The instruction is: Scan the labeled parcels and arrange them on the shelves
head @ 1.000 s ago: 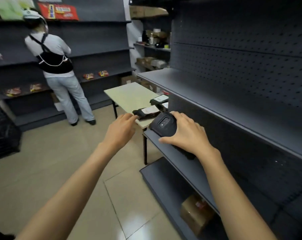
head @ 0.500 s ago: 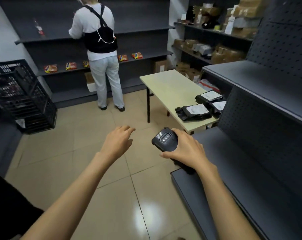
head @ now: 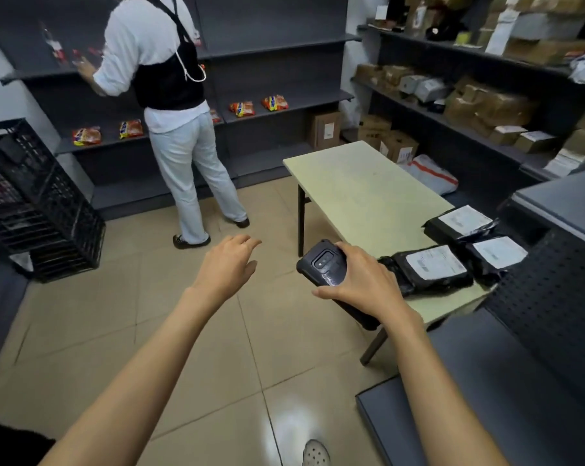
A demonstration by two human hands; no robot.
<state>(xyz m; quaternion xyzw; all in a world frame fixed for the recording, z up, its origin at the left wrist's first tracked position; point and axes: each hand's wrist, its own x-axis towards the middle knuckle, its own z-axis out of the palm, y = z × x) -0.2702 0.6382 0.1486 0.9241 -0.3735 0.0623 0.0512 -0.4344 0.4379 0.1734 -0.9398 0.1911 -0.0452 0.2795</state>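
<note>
The right hand (head: 361,284) has its grip closed over a black, textured handheld scanner (head: 324,267), fingers curled across the top edge and thumb along the near side, the camera window facing up. The device slants from upper left down toward the wrist, held in the air just off the near corner of the pale yellow-green counter (head: 368,196).

Just right of that grip, on the counter's near end, lie three black plastic mailer parcels with white labels: the nearest parcel (head: 432,270) almost touching the hand, a second parcel (head: 496,255) beside it, and a third parcel (head: 462,222) behind them. The print on the labels is too small to read.

Left of the scanner, the left hand (head: 227,264) hangs over the tan tiled floor (head: 116,331) with its grip loose and holding nothing, fingers slightly bent and pointing forward. Both forearms reach forward, bare.

Below and right of the grip stands dark grey metal shelving (head: 519,381) with a perforated back. Further off, another person (head: 170,95) in a white top faces wall shelves bearing orange snack packets (head: 242,108). A black plastic crate (head: 32,203) stands far left.
</note>
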